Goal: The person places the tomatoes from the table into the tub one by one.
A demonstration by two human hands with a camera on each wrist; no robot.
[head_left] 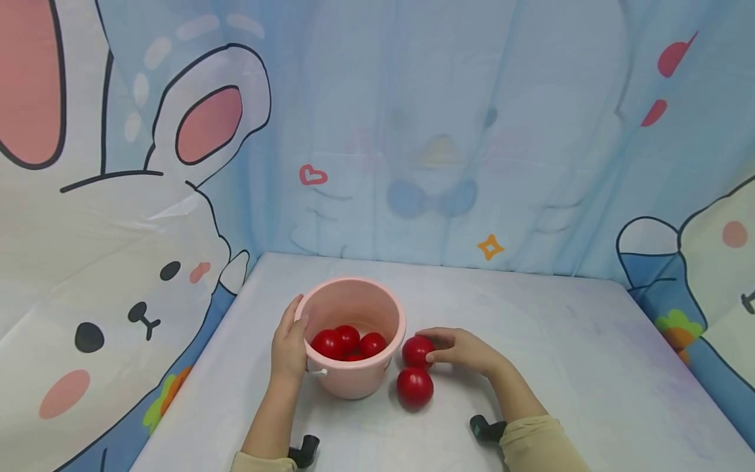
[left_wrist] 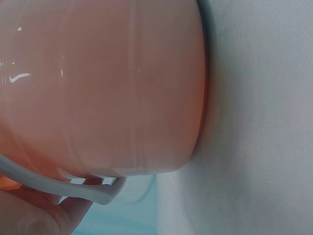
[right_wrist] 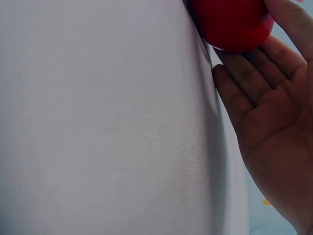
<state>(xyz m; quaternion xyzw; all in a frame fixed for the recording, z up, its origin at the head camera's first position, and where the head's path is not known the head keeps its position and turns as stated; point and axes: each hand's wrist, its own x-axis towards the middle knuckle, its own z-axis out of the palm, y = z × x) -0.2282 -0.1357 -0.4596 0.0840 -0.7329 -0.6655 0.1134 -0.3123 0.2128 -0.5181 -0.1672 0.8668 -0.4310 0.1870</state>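
My left hand (head_left: 289,347) grips the near-left side of a pink bucket (head_left: 354,380), its thumb at the rim and fingers along the outer wall. The bucket leans slightly towards me, and several glossy red balls (head_left: 328,344) lie inside. In the left wrist view a white handle (left_wrist: 58,186) runs down along the bucket's side, next to my fingers. To the right of the bucket, my right hand (head_left: 463,349) holds a red ball (head_left: 416,352) between thumb and fingers, close over the table. Another red ball (head_left: 415,387) sits just in front of it.
A white cloth covers the table (head_left: 590,367). Behind it hangs a light blue curtain (head_left: 354,216) with cartoon prints, and a rabbit-printed sheet (head_left: 118,262) stands along the left side. Black wrist mounts (head_left: 487,429) show near both sleeves.
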